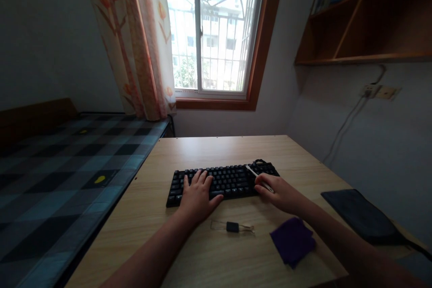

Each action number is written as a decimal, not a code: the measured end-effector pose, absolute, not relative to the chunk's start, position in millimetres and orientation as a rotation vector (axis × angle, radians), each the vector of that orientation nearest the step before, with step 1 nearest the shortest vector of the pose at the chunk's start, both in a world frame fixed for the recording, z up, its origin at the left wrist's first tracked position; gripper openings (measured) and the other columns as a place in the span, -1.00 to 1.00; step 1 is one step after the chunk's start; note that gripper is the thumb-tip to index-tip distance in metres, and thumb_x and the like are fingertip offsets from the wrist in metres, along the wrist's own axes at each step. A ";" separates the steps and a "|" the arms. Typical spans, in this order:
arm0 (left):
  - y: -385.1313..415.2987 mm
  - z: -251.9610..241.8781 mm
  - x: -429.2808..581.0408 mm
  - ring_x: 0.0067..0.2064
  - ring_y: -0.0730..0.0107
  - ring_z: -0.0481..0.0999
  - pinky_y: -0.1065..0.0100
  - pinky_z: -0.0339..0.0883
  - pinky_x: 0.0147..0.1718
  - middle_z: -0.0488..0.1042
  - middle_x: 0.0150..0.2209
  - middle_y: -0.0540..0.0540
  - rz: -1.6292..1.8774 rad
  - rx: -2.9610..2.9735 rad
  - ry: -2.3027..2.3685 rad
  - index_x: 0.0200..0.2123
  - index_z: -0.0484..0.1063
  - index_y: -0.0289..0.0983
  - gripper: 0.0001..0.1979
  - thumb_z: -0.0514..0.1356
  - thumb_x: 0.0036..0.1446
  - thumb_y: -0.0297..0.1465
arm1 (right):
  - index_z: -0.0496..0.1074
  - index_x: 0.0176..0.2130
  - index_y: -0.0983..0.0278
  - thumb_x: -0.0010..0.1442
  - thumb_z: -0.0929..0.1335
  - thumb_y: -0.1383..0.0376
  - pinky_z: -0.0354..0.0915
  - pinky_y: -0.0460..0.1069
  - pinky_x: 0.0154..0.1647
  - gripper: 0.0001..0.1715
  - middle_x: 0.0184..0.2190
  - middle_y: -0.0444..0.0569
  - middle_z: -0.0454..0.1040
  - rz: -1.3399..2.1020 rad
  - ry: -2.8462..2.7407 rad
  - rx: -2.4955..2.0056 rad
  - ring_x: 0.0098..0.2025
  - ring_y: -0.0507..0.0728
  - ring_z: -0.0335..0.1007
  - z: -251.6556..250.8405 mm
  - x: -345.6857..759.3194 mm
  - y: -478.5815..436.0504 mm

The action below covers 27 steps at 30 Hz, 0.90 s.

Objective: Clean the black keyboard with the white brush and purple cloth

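Note:
A black keyboard point(229, 182) lies on the wooden table, its cable bunched at the far right corner. My left hand point(198, 195) rests with spread fingers on the keyboard's left part. In my right hand point(275, 189) is a slim whitish brush-like tool point(251, 171), pinched between thumb and fingers. Its tip touches or hovers just over the keys at the right end; I cannot tell which. Nearer to me lies a keycap puller point(232, 227) with a dark middle and wire ends. A crumpled purple cloth point(293, 241) sits below my right wrist.
The light wooden table point(162, 243) reaches toward the window point(209, 31). At its right edge lies a flat black pad or pouch point(366, 216). A bed with a checked cover point(67, 180) stands along the left side. Wall shelves point(371, 22) hang at upper right.

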<state>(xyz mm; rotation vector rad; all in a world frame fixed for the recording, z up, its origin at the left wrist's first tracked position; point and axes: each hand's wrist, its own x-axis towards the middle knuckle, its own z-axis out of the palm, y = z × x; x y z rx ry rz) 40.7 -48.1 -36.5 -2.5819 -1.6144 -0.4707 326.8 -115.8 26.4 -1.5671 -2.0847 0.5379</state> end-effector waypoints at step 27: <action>-4.3 -19.2 71.1 0.42 -0.05 0.10 -0.12 -0.09 0.35 0.17 0.40 -0.25 -0.329 -2.869 -1.301 0.36 0.22 -0.16 -0.31 0.07 0.29 0.05 | 0.28 0.34 0.37 0.27 0.12 0.42 0.22 0.00 0.20 -0.30 0.21 0.19 0.44 0.530 -1.919 -1.893 0.22 0.20 0.37 9.2 295.2 -81.1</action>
